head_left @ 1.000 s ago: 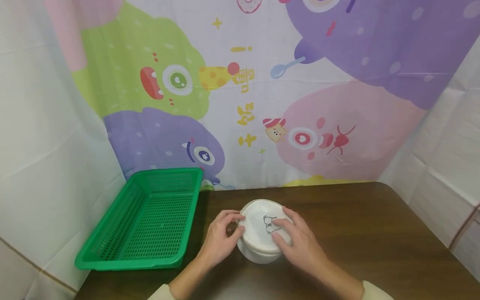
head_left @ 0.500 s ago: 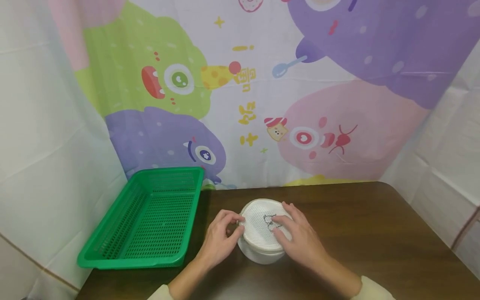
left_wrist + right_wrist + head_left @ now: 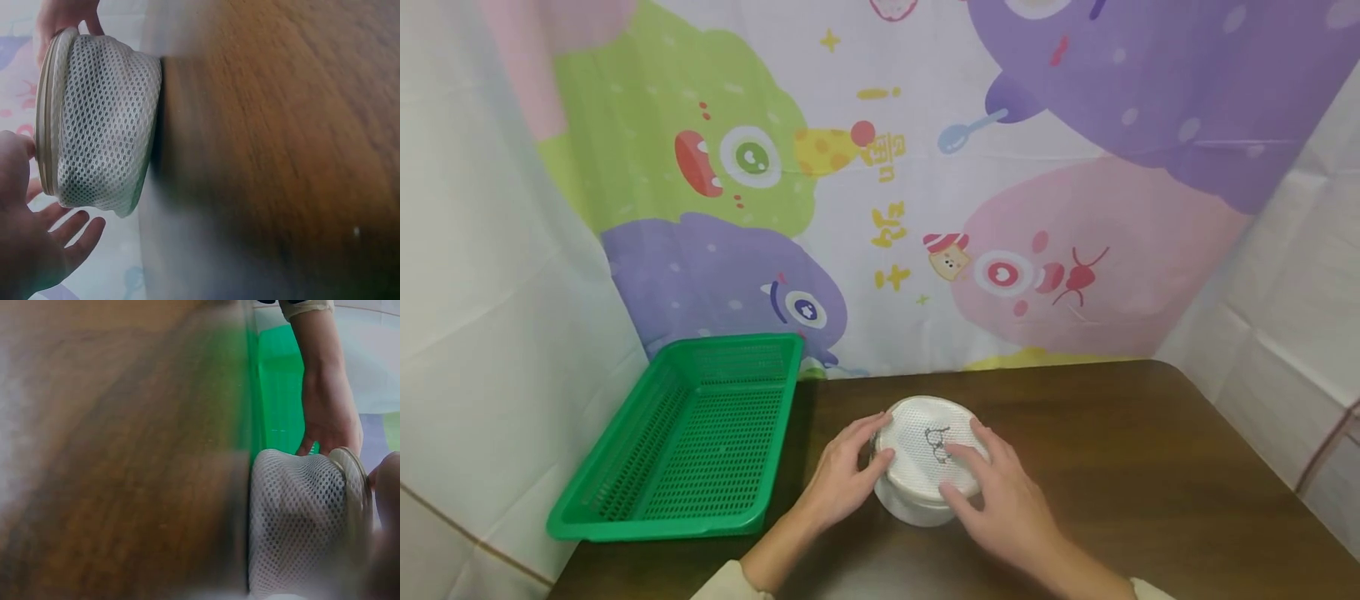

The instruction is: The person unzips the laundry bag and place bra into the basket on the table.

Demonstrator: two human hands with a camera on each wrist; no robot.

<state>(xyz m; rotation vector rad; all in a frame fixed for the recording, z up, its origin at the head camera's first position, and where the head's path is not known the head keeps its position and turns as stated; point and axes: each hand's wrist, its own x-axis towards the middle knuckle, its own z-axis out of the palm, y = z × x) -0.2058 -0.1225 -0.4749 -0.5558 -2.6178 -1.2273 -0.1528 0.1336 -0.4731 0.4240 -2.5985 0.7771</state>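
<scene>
Two hands at the rim of a round white mesh bag (image 3: 898,492) standing upright on the worktop (image 3: 1097,442).
The left hand (image 3: 838,479) lies at the lid's nine to ten o'clock, fingers parted and relaxed, thumb touching the edge, gripping nothing that shows; the right hand (image 3: 1011,496) spreads loose fingers over the lid (image 3: 913,433) from two to five o'clock, likewise without a grip. A green basket (image 3: 662,530) sits at the bag's nine o'clock. The bag looks light and soft-walled, its mesh side (image 3: 106,122) rumpled and likely to dent under a squeeze; the rim (image 3: 47,119) seems firmer, so three and nine o'clock there should give the surest hold. Its contents cannot be made out.
</scene>
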